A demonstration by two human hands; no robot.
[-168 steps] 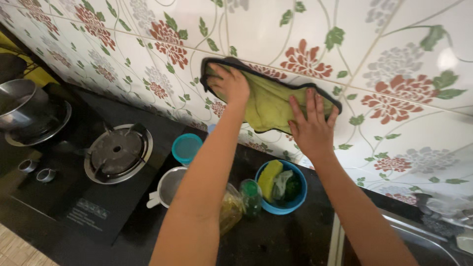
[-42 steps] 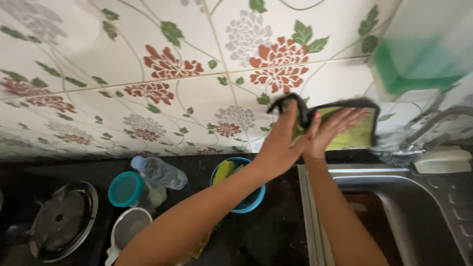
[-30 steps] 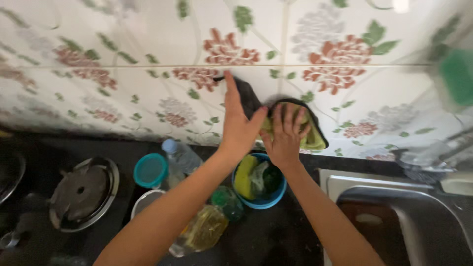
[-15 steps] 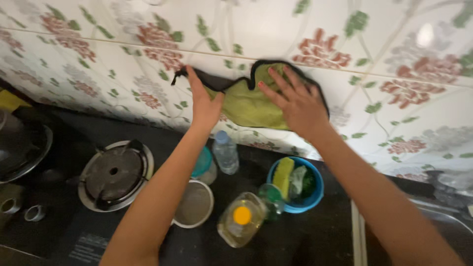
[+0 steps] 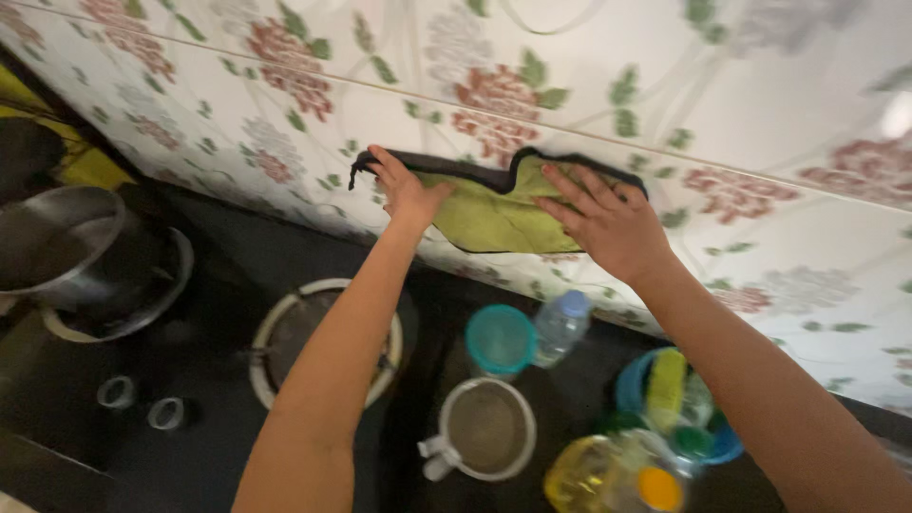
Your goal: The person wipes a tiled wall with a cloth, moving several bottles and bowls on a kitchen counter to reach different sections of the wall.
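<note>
Since half a second ago both hands have slid the green cloth point(image 5: 494, 204) leftward. Left hand point(image 5: 404, 190) and right hand point(image 5: 608, 223) press flat-palmed, pinning it against the floral tiles point(image 5: 760, 114), twelve o'clock of the teal-lidded jar point(image 5: 501, 339).

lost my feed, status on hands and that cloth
Left hand and right hand flat on green cloth, pressed to floral tile wall. Nothing in the way.

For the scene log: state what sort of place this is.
Most likely a home kitchen: a gas stove burner on a dark counter, a steel pot, and a flowered tile wall being wiped with a green cloth.
</note>
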